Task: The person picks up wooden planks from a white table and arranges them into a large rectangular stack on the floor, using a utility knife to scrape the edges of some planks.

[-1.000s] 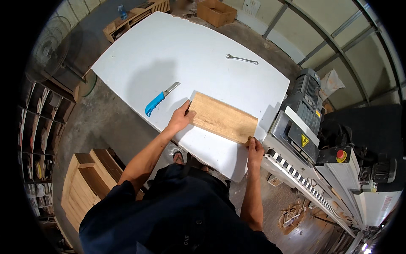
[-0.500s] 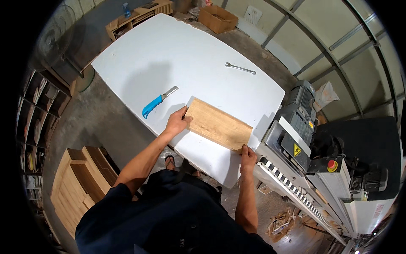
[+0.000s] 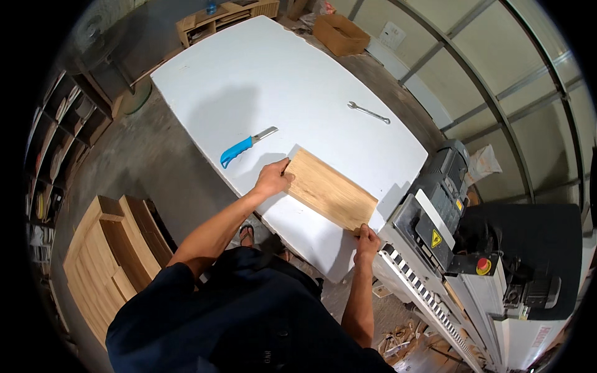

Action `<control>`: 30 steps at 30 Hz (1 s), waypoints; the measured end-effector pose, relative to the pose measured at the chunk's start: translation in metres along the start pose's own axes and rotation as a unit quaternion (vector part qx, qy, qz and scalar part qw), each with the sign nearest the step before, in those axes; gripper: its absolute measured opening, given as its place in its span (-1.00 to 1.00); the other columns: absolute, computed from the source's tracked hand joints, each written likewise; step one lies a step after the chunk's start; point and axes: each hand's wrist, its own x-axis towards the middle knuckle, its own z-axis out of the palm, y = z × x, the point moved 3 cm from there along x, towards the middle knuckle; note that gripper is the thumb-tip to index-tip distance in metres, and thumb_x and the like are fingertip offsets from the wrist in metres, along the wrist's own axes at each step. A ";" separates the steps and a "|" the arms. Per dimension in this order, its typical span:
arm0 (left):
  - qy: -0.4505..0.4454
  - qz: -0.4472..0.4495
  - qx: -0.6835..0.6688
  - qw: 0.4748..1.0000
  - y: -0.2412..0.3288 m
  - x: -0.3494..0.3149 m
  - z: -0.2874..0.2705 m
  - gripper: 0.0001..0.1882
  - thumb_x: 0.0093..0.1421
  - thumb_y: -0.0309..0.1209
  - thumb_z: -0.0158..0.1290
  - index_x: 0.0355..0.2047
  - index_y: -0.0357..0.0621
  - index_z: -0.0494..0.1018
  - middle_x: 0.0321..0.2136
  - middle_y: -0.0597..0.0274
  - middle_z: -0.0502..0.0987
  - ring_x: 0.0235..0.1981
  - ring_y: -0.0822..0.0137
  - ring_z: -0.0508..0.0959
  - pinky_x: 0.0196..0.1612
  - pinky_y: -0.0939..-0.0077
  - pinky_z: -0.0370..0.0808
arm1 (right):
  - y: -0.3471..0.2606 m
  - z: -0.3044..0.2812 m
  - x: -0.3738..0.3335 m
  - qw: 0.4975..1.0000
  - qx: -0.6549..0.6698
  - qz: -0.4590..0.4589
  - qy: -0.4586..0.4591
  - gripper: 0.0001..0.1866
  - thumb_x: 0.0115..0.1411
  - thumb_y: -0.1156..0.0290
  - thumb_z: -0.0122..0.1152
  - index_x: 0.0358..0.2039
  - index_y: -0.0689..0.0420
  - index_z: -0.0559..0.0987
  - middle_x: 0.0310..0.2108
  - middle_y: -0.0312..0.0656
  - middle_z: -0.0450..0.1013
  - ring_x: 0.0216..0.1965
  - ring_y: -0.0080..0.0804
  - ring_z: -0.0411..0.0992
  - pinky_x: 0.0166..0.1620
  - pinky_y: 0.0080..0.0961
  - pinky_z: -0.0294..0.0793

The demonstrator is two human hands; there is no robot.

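A flat rectangular wood-grain board (image 3: 331,189) is held between my two hands, just over the near right part of the white tabletop (image 3: 298,81). My left hand (image 3: 272,179) grips its left end, thumb on the upper face. At the near right corner, my right hand (image 3: 367,242) pinches the board's edge. Whether the board rests on the table or is slightly lifted, I cannot tell. Beyond my left hand lies a blue-handled knife (image 3: 247,147) with a broad metal blade. A metal wrench (image 3: 369,112) lies farther off on the right.
An edge-working machine (image 3: 435,230) with a striped track and a red stop button (image 3: 483,266) stands close on the right. Stacked wooden panels (image 3: 102,255) are on the left, near shelving (image 3: 68,124). A cardboard box (image 3: 341,35) sits beyond the table.
The view has turned slightly, so the table, knife and wrench appear shifted. Both hands keep their hold on the board, which stays in nearly the same place.
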 end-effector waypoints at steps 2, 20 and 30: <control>-0.004 -0.015 -0.014 1.000 0.002 -0.001 -0.002 -0.48 -0.02 -0.36 0.12 -0.01 -0.26 0.39 -0.28 -0.07 0.56 -0.25 0.09 0.57 -0.15 0.38 0.45 | -0.003 0.002 -0.001 1.000 0.001 0.011 -0.004 -0.72 0.17 0.27 0.20 -0.33 0.26 0.60 -0.53 -0.32 0.45 -0.51 -0.58 0.34 -0.43 -0.60 0.37; -0.009 0.015 -0.140 0.990 -0.001 -0.024 -0.001 -0.67 0.07 -0.51 0.02 -0.13 -0.35 0.40 -0.31 0.08 0.56 -0.32 0.36 0.52 -0.21 0.50 0.44 | -0.004 0.005 0.005 0.999 0.018 0.034 -0.012 -0.62 0.18 0.28 0.17 -0.12 0.33 0.51 -0.30 -0.25 0.49 -0.30 -0.53 0.39 -0.26 -0.56 0.38; -0.025 -0.028 -0.107 0.994 0.007 -0.028 -0.008 -0.50 0.11 -0.50 0.08 0.07 -0.42 0.27 -0.13 0.10 0.50 -0.13 0.37 0.46 -0.04 0.54 0.37 | -0.035 -0.007 0.014 0.890 0.430 0.154 -0.011 -0.67 0.19 0.06 0.14 -0.31 0.09 0.45 -0.30 -0.26 0.41 -0.27 -0.36 0.38 -0.24 -0.40 0.43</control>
